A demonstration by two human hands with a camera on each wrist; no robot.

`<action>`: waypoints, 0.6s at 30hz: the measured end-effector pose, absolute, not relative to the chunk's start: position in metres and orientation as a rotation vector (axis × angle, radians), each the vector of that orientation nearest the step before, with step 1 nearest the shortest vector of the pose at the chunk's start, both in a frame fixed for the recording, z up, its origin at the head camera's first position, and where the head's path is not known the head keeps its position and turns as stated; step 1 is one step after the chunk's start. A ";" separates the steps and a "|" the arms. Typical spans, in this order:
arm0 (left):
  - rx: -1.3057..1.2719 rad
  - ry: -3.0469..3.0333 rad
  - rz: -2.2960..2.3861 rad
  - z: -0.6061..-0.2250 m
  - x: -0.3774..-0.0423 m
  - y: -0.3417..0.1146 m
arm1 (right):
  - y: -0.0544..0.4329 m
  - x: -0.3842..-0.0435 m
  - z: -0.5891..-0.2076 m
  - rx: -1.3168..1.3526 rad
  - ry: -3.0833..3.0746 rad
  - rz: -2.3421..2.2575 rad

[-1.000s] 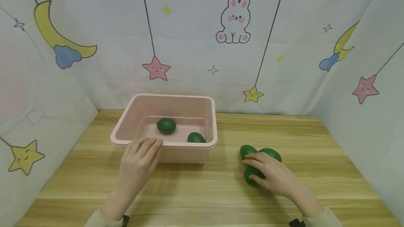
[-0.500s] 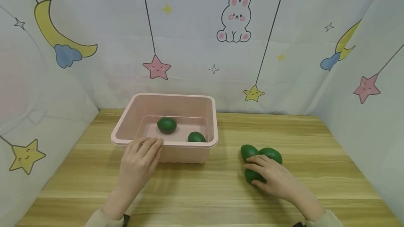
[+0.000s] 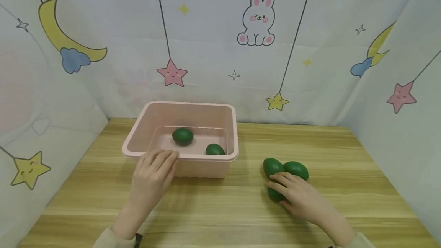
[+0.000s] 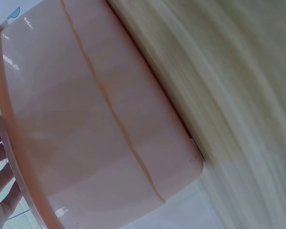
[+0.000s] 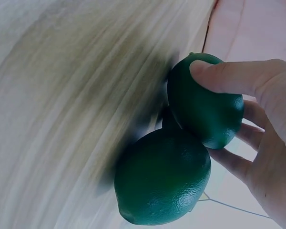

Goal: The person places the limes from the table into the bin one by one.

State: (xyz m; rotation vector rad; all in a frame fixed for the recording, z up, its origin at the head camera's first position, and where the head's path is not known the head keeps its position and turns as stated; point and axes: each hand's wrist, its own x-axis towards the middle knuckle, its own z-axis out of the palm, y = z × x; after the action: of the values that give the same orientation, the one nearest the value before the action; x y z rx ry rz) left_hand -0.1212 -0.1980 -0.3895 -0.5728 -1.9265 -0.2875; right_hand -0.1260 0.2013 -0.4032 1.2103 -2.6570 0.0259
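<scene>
A pink plastic basin (image 3: 203, 167) stands on the wooden table with two green limes inside, one lime (image 3: 182, 136) towards its back and another lime (image 3: 215, 149) by its front wall. My left hand (image 3: 154, 171) holds the basin's front rim, fingers hooked over it; the left wrist view has those fingers (image 4: 2, 181) along the rim. To the right, three limes lie close together. My right hand (image 3: 301, 196) grips the nearest lime (image 5: 205, 102), thumb on one side and fingers on the other. Behind it are a left lime (image 3: 273, 167) and a right lime (image 3: 297, 170).
The wooden table (image 3: 248, 221) stretches between the basin and the lime group and on to the right. White cloth (image 3: 213, 56) printed with stars, moons and a rabbit hangs behind the table and along both sides.
My right hand has shifted slightly down and right over the nearest lime, and more of the two limes behind shows. The left hand keeps its place on the basin rim.
</scene>
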 end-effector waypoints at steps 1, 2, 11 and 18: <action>-0.573 -1.927 -0.288 -0.390 -0.121 -0.198 | 0.202 -0.126 -0.404 1.211 -2.648 0.017; -0.573 -1.928 -0.288 -0.390 -0.121 -0.198 | 0.202 -0.126 -0.405 1.211 -2.641 0.008; -0.575 -1.933 -0.281 -0.390 -0.121 -0.199 | 0.203 -0.127 -0.409 1.225 -2.581 -0.012; -0.571 -1.947 -0.276 -0.390 -0.120 -0.199 | 0.205 -0.127 -0.409 1.242 -2.528 -0.014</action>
State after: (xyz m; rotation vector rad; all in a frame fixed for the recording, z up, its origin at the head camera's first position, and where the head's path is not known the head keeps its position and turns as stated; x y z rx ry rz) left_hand -0.1204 -0.1990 -0.3897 -0.5713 -1.9470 -0.2756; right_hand -0.1269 0.2046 -0.4086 1.2421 -2.5279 -0.0143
